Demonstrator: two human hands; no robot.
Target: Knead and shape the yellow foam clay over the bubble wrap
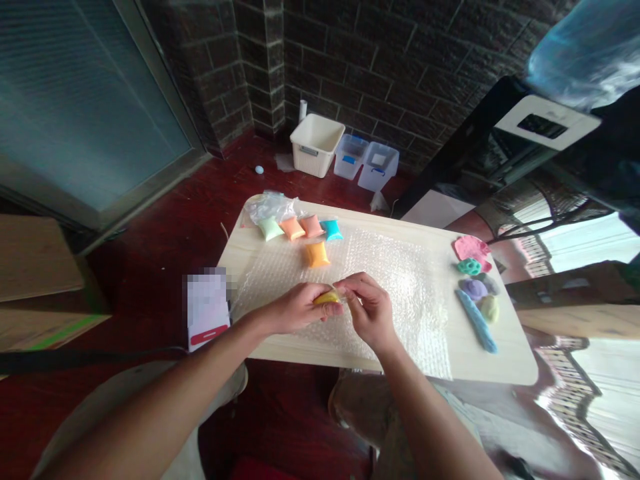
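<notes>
Packet of yellow filling in clear film (327, 298) is held above clear bubble wrap (405, 273): left hand (301, 309) grips its body, right hand (371, 308) pinches one end. Probably light, squashy, slick; hold by the ends.

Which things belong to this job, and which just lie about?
Likely job: yellow plastic packet in left hand and right hand; five coloured plastic packets; clear bubble wrap; coloured clay-like lumps.

Probably idle: cream plastic basket; brown cardboard box.

Glare whitens the bubble wrap (395, 275); the brick wall (360, 63) lies dim. Edges look stretched, a white object (207, 305) partly pixelated.
</notes>
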